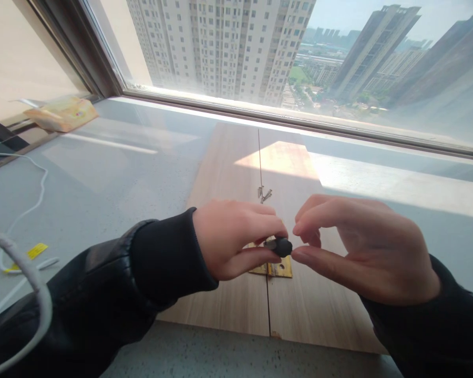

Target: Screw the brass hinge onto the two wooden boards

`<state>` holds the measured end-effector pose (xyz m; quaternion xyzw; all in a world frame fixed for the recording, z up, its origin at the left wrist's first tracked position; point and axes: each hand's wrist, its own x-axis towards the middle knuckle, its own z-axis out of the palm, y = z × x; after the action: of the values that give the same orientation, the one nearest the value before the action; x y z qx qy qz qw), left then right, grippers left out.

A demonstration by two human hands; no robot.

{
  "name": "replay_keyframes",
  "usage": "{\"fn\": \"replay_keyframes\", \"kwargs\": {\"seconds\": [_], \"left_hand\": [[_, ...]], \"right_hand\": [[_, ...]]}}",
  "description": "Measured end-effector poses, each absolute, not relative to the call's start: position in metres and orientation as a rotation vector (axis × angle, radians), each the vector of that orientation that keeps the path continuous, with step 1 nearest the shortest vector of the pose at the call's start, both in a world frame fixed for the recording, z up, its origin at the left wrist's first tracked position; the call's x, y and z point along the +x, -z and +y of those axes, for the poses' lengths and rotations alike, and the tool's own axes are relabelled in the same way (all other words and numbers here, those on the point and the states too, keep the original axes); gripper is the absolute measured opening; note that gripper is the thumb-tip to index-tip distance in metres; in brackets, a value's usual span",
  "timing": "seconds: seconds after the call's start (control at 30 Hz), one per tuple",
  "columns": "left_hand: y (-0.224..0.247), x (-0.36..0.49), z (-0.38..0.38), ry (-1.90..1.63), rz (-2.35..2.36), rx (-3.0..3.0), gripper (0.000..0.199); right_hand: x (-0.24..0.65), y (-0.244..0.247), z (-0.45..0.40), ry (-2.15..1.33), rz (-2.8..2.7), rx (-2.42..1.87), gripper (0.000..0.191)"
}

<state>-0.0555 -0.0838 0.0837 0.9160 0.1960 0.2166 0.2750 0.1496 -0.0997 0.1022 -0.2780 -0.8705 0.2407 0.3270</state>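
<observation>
My left hand point(236, 239) is closed round a screwdriver, its black handle point(283, 247) seen almost end-on from above. Its lower part is hidden behind the handle and my fingers. Just to the right, my right hand point(362, 247) is open, thumb and fingers apart, with the thumb tip close to the handle; I cannot tell if they touch. Beneath the screwdriver a brass hinge point(281, 269) lies across the seam between two wooden boards point(228, 304), partly covered by my left hand. Several small screws point(266, 196) lie loose on the boards beyond my hands.
The boards rest on a pale speckled counter point(142, 178) below a large window point(220, 105). A tissue packet point(65, 114) sits at the far left corner. A white cable point(39, 299) with a yellow tag point(34, 252) runs along the left, near my left sleeve.
</observation>
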Motion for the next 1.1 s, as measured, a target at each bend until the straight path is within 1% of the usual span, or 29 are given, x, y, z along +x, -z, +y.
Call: {"fn": "replay_keyframes", "kwargs": {"seconds": [0.07,0.17,0.23,0.43,0.57,0.7,0.83,0.97,1.1], "left_hand": [[-0.079,-0.056,-0.077,-0.617,0.446,2.375,0.016],[-0.073,-0.059,-0.069,-0.658,0.363,2.258,0.014],[-0.07,-0.06,-0.067,-0.653,0.343,2.207,0.012],[-0.062,-0.059,-0.066,-0.724,0.258,2.133,0.018],[-0.063,-0.054,-0.067,-0.848,0.328,2.151,0.023],[-0.065,-0.047,-0.073,-1.008,0.372,2.206,0.028],[-0.065,-0.042,-0.08,-1.082,0.499,2.313,0.034],[-0.065,-0.041,-0.083,-1.109,0.56,2.329,0.035],[-0.063,-0.042,-0.079,-1.038,0.446,2.315,0.031]], "right_hand": [[0.149,-0.103,-0.1,-0.697,-2.343,-0.689,0.02],[0.148,-0.102,-0.1,-0.767,-2.437,-0.681,0.029],[0.147,-0.1,-0.1,-0.781,-2.45,-0.674,0.031],[0.146,-0.096,-0.103,-0.801,-2.418,-0.685,0.024],[0.147,-0.097,-0.103,-0.756,-2.426,-0.711,0.023],[0.149,-0.096,-0.105,-0.79,-2.445,-0.704,0.023],[0.147,-0.097,-0.106,-0.753,-2.447,-0.72,0.019],[0.143,-0.101,-0.105,-0.747,-2.439,-0.733,0.011],[0.142,-0.102,-0.106,-0.768,-2.436,-0.746,0.009]]}}
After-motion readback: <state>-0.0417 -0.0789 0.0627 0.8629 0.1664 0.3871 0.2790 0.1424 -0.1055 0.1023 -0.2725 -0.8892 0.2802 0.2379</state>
